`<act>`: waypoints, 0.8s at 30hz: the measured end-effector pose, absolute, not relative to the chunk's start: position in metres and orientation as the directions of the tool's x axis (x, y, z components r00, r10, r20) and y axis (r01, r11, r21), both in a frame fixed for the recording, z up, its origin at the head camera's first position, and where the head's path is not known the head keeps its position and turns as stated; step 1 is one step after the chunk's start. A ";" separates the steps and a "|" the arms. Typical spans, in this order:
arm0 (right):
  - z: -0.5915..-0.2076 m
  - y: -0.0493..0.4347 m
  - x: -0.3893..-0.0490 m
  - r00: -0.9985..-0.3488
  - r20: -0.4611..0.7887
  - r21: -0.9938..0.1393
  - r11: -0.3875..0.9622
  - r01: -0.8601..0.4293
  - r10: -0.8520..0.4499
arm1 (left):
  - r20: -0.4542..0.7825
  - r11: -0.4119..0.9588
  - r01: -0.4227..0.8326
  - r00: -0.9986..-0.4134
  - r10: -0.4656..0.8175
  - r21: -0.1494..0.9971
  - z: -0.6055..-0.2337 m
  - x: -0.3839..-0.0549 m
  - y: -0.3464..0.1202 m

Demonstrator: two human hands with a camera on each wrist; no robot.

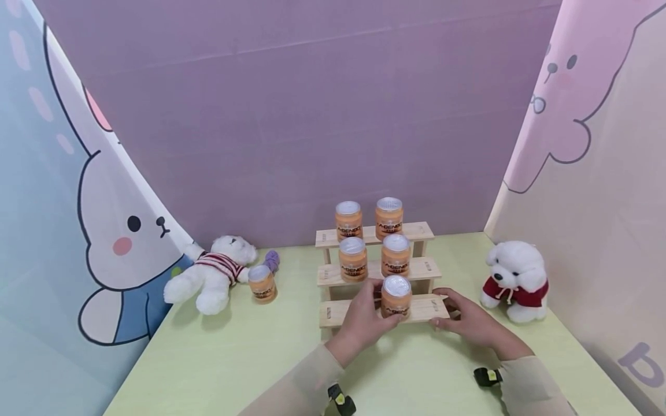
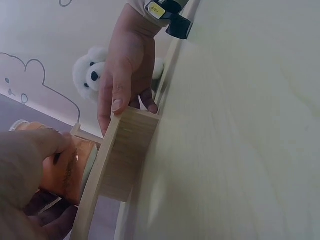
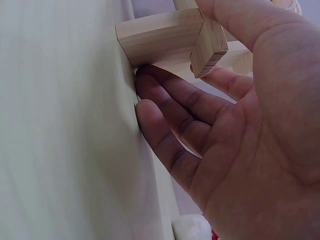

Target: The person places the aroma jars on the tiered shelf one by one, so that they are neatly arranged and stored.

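In the head view my left hand (image 1: 360,323) grips an orange can (image 1: 396,297) with a silver top, upright at the lowest step of a three-step wooden stand (image 1: 335,312). The left wrist view has thumb and fingers around this can (image 2: 70,170), its base right at the step. My right hand (image 1: 470,320) holds the right end of that step. Seen from the right wrist, the thumb and index finger lie on either side of the wooden end (image 3: 210,47), while the other fingers extend beneath, close to the tabletop.
Two similar cans (image 1: 354,263) stand on the middle step and two more (image 1: 389,219) on the top step. Another can (image 1: 262,284) stands at left, beside a white plush toy (image 1: 215,271) and a purple item (image 1: 272,261). A plush dog (image 1: 515,283) sits at right.
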State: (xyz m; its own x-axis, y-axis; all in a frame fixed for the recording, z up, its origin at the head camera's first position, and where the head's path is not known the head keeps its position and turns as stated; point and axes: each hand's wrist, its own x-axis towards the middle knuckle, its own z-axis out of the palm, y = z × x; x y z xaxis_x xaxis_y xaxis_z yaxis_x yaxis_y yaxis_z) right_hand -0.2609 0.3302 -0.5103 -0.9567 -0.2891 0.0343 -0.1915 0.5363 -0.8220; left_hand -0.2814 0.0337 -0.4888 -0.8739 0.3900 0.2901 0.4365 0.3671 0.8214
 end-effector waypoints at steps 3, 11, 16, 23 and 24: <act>-0.510 0.330 -0.261 -0.957 0.034 -0.824 0.534 -0.189 -0.287 | 0.297 0.384 0.444 -0.874 0.385 0.809 -0.489 -0.282 0.035; -0.512 0.331 -0.262 -0.957 0.042 -0.807 0.555 -0.201 -0.287 | 0.305 0.351 0.443 -0.872 0.383 0.824 -0.489 -0.282 0.040; -0.513 0.331 -0.262 -0.962 0.027 -0.798 0.574 -0.185 -0.273 | 0.299 0.349 0.435 -0.875 0.381 0.830 -0.488 -0.282 0.042; -0.513 0.332 -0.263 -0.964 0.020 -0.798 0.576 -0.175 -0.266 | 0.294 0.330 0.431 -0.872 0.391 0.840 -0.489 -0.283 0.043; -0.513 0.332 -0.262 -0.965 0.017 -0.799 0.576 -0.170 -0.261 | 0.294 0.328 0.430 -0.872 0.391 0.841 -0.489 -0.283 0.043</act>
